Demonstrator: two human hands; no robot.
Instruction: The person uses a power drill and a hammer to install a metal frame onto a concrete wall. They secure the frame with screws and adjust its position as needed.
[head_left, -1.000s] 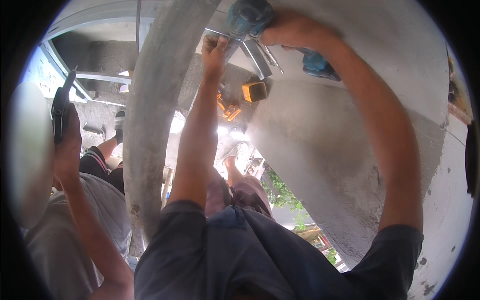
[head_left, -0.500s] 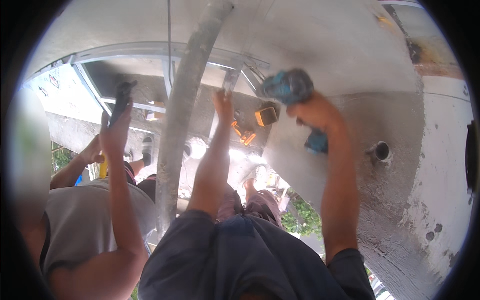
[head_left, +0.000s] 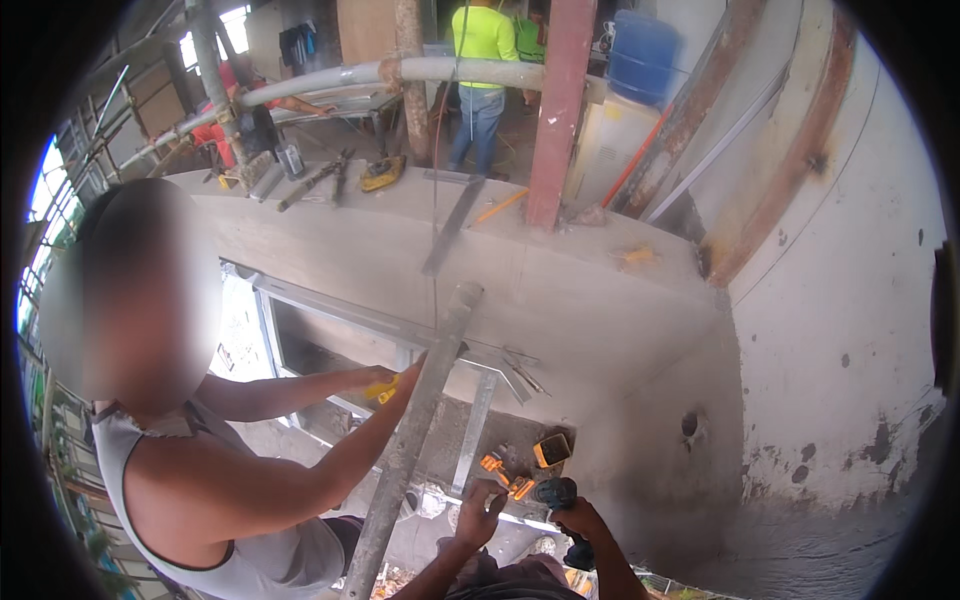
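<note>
A grey concrete wall point(head_left: 600, 290) is filling the middle of the view, running from a ledge above down to a metal window frame point(head_left: 400, 335) set in its opening. A slanting scaffold pipe point(head_left: 420, 420) is crossing in front of the frame. At the left a co-worker point(head_left: 220, 470) in a grey sleeveless top is reaching both arms toward the frame, one hand gripping something yellow point(head_left: 382, 388) near the pipe.

At the bottom edge the person's own arms are coming up. The right hand point(head_left: 578, 522) is clenching the grip of a teal drill point(head_left: 556, 494), which is sitting just below the frame's lower rail and pointing left toward the left hand. The left hand point(head_left: 480, 510) is curling closed just beside the drill's nose, its fingertips point(head_left: 490, 488) pinching near an orange piece point(head_left: 505, 478); whether they are actually holding that piece I cannot tell, it is too small here. A small yellow and black box point(head_left: 552, 450) is lying on the sill just above the drill.

To do this well, I judge the drill should be kept square to the rail and steadied before the trigger is pressed, with the left fingertips staying clear of the bit's line, since they are lying almost touching the tool's front end and the co-worker's arm is close on the other side of the pipe.
</note>
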